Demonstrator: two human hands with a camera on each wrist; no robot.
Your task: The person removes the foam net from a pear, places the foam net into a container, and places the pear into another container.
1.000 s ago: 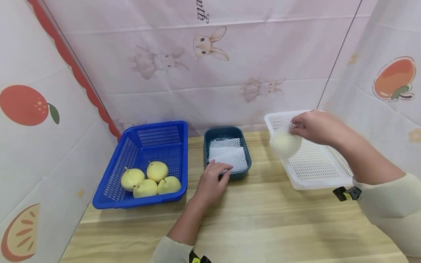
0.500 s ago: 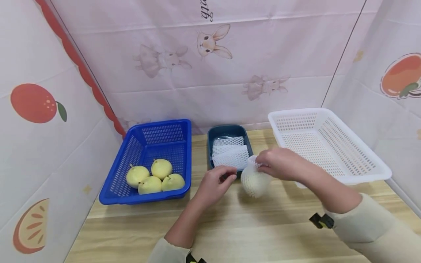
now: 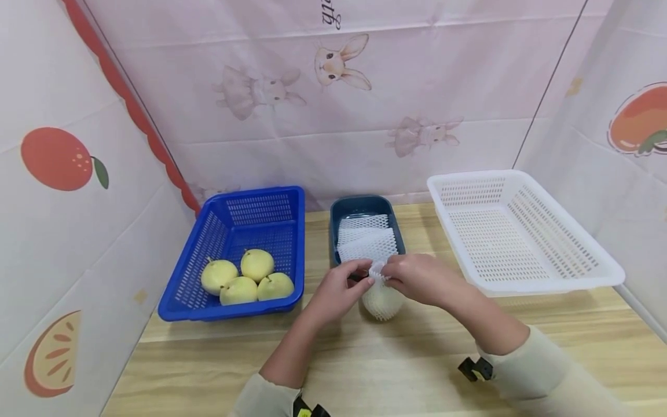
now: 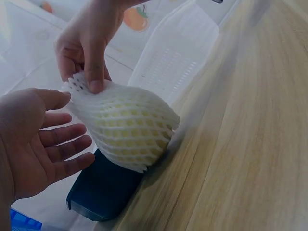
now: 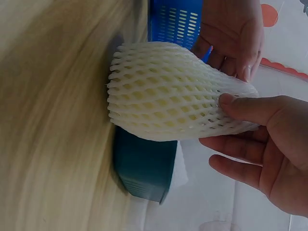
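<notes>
A foam fruit net (image 3: 383,302) with a yellow pear (image 5: 166,103) inside hangs at the near edge of the dark teal tray (image 3: 359,200). My right hand (image 3: 421,279) pinches the net's gathered upper end between thumb and fingers. Close on the other side is my left hand (image 3: 333,294); in the left wrist view its fingers are spread and relaxed, with the thumb at the net's edge. Whether that thumb touches the net I cannot tell. Several flat white foam nets (image 3: 367,242) lie in the tray.
On the left stands a blue basket (image 3: 300,231) with several pears (image 3: 257,265) in its near part. To the right is a white basket (image 3: 565,286) with slotted walls. A printed cloth (image 3: 292,116) hangs behind the wooden table (image 3: 365,370).
My right hand has carried the netted pear from over the white basket leftward and nearer, beside my left hand. The left hand has barely moved. The view has shifted slightly.
</notes>
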